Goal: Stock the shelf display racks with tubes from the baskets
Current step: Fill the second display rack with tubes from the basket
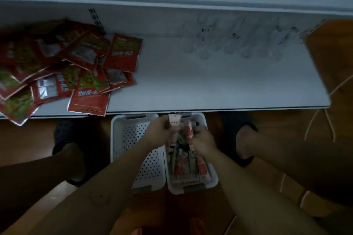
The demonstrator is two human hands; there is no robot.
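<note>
Two white perforated baskets stand on the floor below the shelf edge. The left basket holds nothing that I can see. The right basket is filled with several tubes in pink, red and green. My left hand grips a pale pink tube above the baskets. My right hand is down in the right basket with its fingers curled round a red and white tube. Clear display racks stand at the back right of the white shelf.
A heap of red snack packets covers the shelf's left part and overhangs its front edge. My feet in dark clogs stand either side of the baskets on the wooden floor. A thin cable loops on the floor at right.
</note>
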